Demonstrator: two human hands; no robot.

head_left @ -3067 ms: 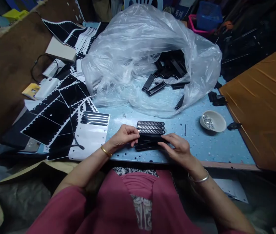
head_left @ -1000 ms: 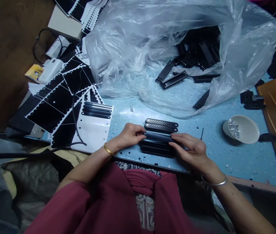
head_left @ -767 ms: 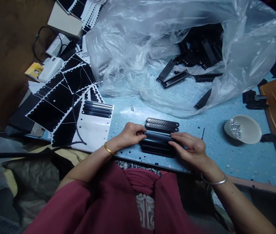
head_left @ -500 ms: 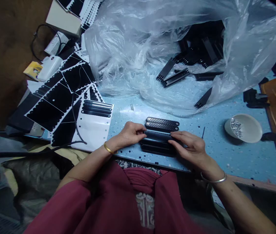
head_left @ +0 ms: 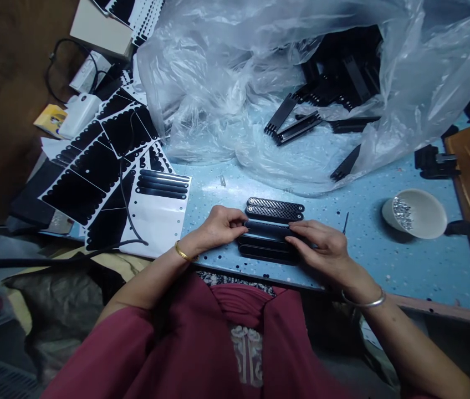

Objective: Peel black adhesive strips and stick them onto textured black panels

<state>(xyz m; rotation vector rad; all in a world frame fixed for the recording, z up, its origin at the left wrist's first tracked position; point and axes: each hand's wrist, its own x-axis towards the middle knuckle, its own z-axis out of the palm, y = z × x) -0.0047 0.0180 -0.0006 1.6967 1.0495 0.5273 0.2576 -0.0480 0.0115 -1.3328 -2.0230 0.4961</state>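
Between my two hands is a thin black strip [head_left: 266, 229] with rounded ends, stretched level just above the table. My left hand [head_left: 223, 227] pinches its left end between thumb and fingers. At the right end, my right hand [head_left: 322, 243] grips it the same way. Behind the strip lie two black bars with a textured, carbon-like top [head_left: 274, 209], side by side. Closer to me are smooth black bars [head_left: 266, 253], partly covered by my right hand. On the left, a white backing sheet [head_left: 158, 221] carries several similar black strips [head_left: 163, 184].
A large clear plastic bag [head_left: 218, 105] spills black plastic parts [head_left: 291, 124] at the back. To the right stand a white bowl [head_left: 430, 216] of small metal pieces and a thin dark tool [head_left: 345, 223]. Black sticker sheets [head_left: 77, 194] and a cable [head_left: 124, 197] crowd the left.
Both hands keep their grip on the strip and have hardly moved. The whole view has shifted slightly.
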